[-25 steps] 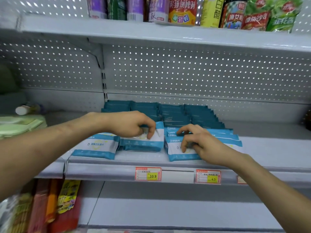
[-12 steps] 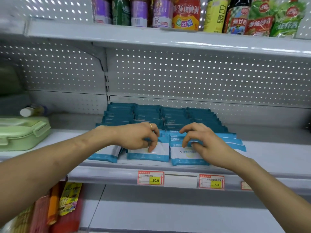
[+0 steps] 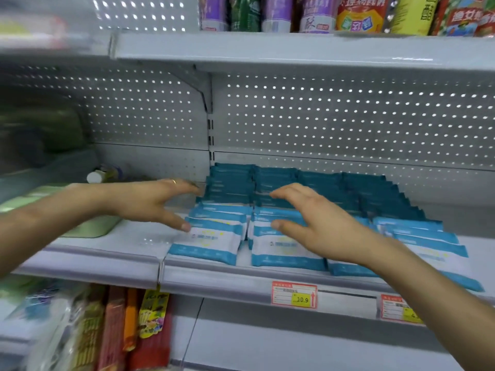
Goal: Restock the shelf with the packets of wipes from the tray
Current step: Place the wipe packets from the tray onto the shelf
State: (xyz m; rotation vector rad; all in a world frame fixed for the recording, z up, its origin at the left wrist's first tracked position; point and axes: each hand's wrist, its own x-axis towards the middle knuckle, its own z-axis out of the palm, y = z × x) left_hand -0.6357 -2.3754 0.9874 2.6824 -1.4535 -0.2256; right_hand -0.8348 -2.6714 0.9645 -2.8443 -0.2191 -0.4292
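Note:
Blue-and-white packets of wipes point(image 3: 211, 241) lie in overlapping rows on the grey middle shelf point(image 3: 241, 279), with darker teal packets point(image 3: 278, 178) stacked behind them. My left hand point(image 3: 150, 202) is spread, its fingers straight along the left side of the rows and its thumb tip against a front packet. Over the second row hovers my right hand point(image 3: 316, 223) with its fingers extended, its thumb resting on a packet point(image 3: 281, 250). Neither hand holds anything. No tray of wipes is in view.
A light green lidded box point(image 3: 88, 226) sits on the shelf at the left, with a small bottle point(image 3: 96, 176) behind it. Bottles and bags point(image 3: 348, 14) line the shelf above. Snack packets point(image 3: 128, 330) stand below left. Price tags point(image 3: 294, 294) hang on the shelf edge.
Both hands have let go of the front packets and opened out. The left hand moved to the left side of the rows. The view has shifted left and closer.

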